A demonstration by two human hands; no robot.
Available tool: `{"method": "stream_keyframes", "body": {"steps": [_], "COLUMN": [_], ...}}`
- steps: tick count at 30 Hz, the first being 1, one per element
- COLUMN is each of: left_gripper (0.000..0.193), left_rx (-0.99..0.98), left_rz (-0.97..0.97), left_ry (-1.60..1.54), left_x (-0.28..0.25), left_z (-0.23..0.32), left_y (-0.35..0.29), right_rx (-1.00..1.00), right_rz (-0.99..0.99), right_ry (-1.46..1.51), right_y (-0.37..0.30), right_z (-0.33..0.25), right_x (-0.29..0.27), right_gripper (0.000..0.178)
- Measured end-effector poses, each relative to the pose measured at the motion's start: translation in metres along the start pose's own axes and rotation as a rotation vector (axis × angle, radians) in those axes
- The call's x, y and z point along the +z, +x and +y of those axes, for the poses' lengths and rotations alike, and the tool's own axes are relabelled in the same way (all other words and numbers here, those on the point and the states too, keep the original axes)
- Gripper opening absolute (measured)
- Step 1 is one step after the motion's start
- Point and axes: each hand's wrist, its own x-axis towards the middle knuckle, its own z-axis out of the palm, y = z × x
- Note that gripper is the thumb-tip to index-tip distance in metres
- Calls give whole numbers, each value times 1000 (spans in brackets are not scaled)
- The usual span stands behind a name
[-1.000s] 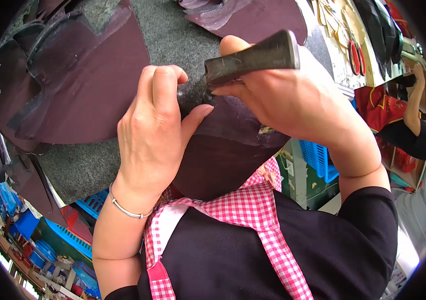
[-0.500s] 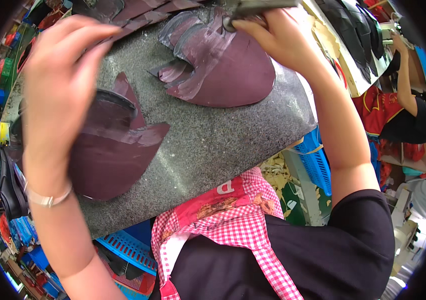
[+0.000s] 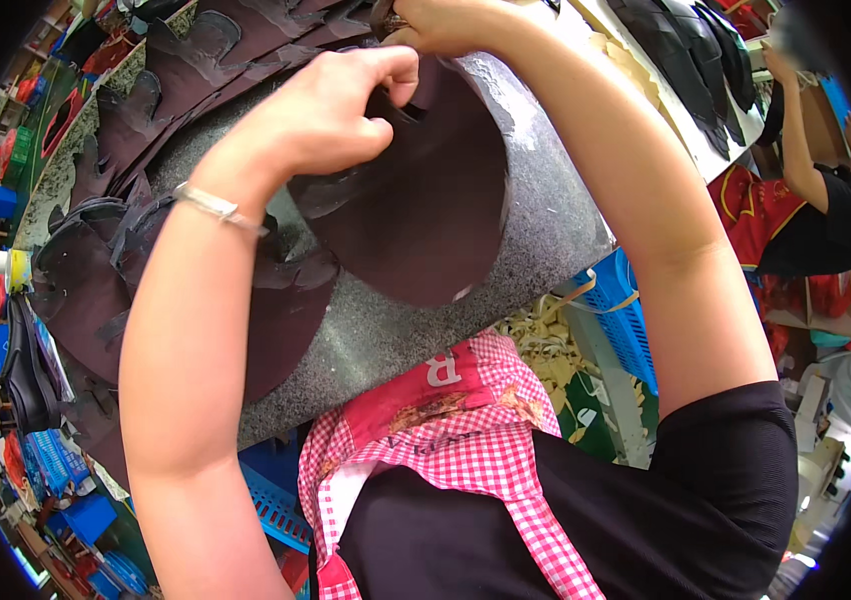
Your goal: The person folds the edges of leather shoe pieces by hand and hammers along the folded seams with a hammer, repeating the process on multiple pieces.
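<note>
A dark brown, curved leather piece [image 3: 426,220] lies over the near part of the grey stone slab [image 3: 336,350]. My left hand [image 3: 336,110] is over its upper left edge, fingers curled in and thumb bent, closed on the piece's edge; the fingers hide part of it. My right hand [image 3: 446,22] is beyond it at the top of the picture, partly cut off, its fingers closed round something dark that I cannot make out. More brown leather pieces [image 3: 286,330] lie at the left under my left forearm.
A fanned row of brown leather pieces [image 3: 186,65] runs along the slab's far left side. Black pieces [image 3: 686,70] lie at the far right. A blue basket [image 3: 621,320] stands below the slab's right edge. A co-worker in red and black [image 3: 776,215] is at the right.
My left hand has moved right, from the far row to the leather piece in the middle. My right hand has moved left and farther away; its dark metal-like tool no longer shows clearly.
</note>
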Motion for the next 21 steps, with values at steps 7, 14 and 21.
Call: {"method": "stream_keyframes", "body": {"steps": [7, 14, 21], "left_gripper": [23, 12, 8], "left_rx": [15, -260, -122], "left_rz": [51, 320, 275], "left_ry": [-729, -383, -48], "left_x": [-22, 97, 101], "left_z": [116, 78, 58], "left_y": [-71, -120, -111], "right_rx": [131, 95, 70], "right_rz": [262, 488, 82], "right_ry": [114, 655, 714], "right_y": [-42, -152, -249], "right_z": [24, -47, -122], "right_x": [42, -28, -10], "right_gripper": [53, 38, 20]}}
